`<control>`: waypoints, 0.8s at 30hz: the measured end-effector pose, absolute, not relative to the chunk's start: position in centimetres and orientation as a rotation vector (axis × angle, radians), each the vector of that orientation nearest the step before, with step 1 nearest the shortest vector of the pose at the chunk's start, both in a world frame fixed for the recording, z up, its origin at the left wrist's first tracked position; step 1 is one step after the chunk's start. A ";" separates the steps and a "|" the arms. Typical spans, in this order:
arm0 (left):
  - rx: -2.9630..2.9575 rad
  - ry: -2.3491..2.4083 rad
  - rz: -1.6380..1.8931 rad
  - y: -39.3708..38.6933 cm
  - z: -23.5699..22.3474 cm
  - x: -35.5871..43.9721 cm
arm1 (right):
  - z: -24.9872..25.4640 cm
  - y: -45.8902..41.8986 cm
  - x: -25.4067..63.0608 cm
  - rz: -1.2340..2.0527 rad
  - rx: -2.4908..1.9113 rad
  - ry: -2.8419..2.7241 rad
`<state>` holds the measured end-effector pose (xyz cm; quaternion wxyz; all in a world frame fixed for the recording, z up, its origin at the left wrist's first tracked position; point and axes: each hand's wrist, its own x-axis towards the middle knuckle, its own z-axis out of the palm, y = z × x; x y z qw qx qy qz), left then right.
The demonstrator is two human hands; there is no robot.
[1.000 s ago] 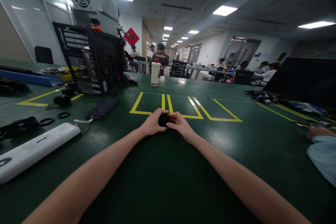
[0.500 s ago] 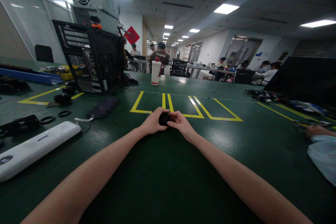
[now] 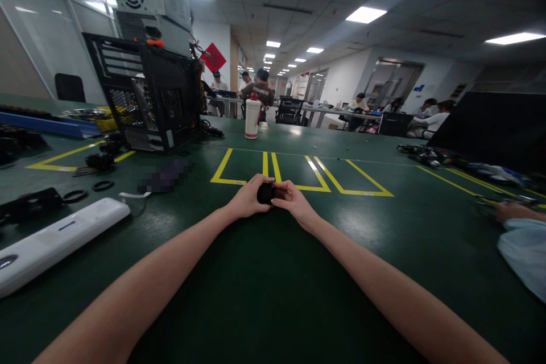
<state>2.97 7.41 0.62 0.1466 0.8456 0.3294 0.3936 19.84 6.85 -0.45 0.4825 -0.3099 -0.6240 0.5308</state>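
A small black rounded part point(image 3: 265, 194) sits between my two hands, just above or on the green table point(image 3: 273, 296); its kind is too dark to make out. My left hand point(image 3: 249, 198) is closed round its left side, with the thumb below and the fingers over the top. From the right, my right hand point(image 3: 293, 200) pinches the same part between thumb and fingertips. Beyond the hands lie rectangles of yellow tape point(image 3: 318, 173) stuck to the tabletop.
At left stand a black computer case point(image 3: 149, 91) with power supplies on it and a long white device point(image 3: 63, 242). Two black rings point(image 3: 103, 185) lie near it. A white bottle point(image 3: 252, 118) stands ahead. Another person's hand point(image 3: 512, 212) works at the right edge; several people sit farther back.
The camera view has shifted very slightly. My hands keep the same grip on the black part, with hardly any movement.
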 end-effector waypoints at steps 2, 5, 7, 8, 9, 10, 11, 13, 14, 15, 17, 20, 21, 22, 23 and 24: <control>2.437 0.955 1.128 7.5 0.6 3.0 | -0.5 6.9 19.8 1.248 -0.768 -1.511; 2.438 0.975 1.129 7.6 0.6 3.2 | -0.9 7.5 19.7 1.178 -0.820 -1.490; 2.441 0.983 1.126 7.5 0.6 3.2 | -1.1 7.8 19.7 1.192 -0.852 -1.483; 2.443 0.983 1.122 7.5 0.7 3.2 | -1.2 7.9 19.7 1.207 -0.867 -1.483; 2.444 0.980 1.120 7.5 0.7 3.2 | -1.2 8.0 19.8 1.222 -0.876 -1.487; 2.444 0.976 1.119 7.4 0.7 3.2 | -1.1 7.9 19.8 1.234 -0.873 -1.494; 2.442 0.970 1.119 7.4 0.8 3.1 | -1.0 7.8 19.9 1.245 -0.860 -1.503; 2.438 0.964 1.119 7.3 0.8 3.1 | -0.7 7.3 19.9 1.271 -0.807 -1.517; 2.436 0.966 1.119 7.3 0.8 3.1 | -0.6 7.1 19.9 1.285 -0.780 -1.520; 2.434 0.968 1.118 7.3 0.8 3.1 | -0.4 6.9 19.9 1.293 -0.761 -1.519; 2.430 0.973 1.120 7.3 0.8 3.1 | -0.3 6.7 19.9 1.276 -0.763 -1.509; 2.421 0.972 1.117 7.3 0.8 3.1 | -0.4 6.8 19.8 1.205 -0.814 -1.496; 2.420 0.971 1.116 7.3 0.8 3.1 | -0.5 7.0 19.7 1.191 -0.830 -1.493; 2.419 0.971 1.115 7.3 0.8 3.1 | -0.6 7.2 19.7 1.189 -0.847 -1.489; 2.419 0.970 1.112 7.3 0.8 3.1 | -0.7 7.3 19.7 1.194 -0.863 -1.483; 2.419 0.968 1.111 7.3 0.9 3.1 | -0.8 7.5 19.8 1.203 -0.879 -1.476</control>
